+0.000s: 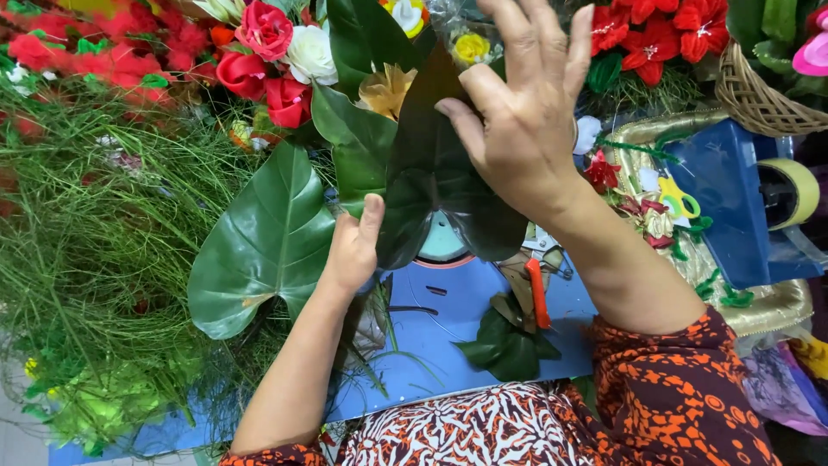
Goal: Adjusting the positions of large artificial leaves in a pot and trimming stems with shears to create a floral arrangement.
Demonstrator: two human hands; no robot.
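Observation:
My left hand (pixel 354 250) is closed around the base of a bunch of big green leaves, thumb up against a dark heart-shaped leaf (pixel 440 185). A lighter green leaf (pixel 263 246) fans out to the left of that hand, and another green leaf (pixel 358 142) stands behind. My right hand (pixel 522 112) lies flat with spread fingers on the upper right of the dark leaf, pressing it. Red and white roses (pixel 276 60) and a pale orange flower (pixel 385 91) sit just above the leaves.
A blue table (pixel 448 336) carries red-handled cutters (pixel 536 289) and a loose dark leaf (pixel 509 345). Thin green grass fronds (pixel 95 250) cover the left. Red flowers (pixel 647 34), a wicker basket (pixel 759 99), a blue tape dispenser (pixel 750 198) and a gold tray (pixel 768 306) are right.

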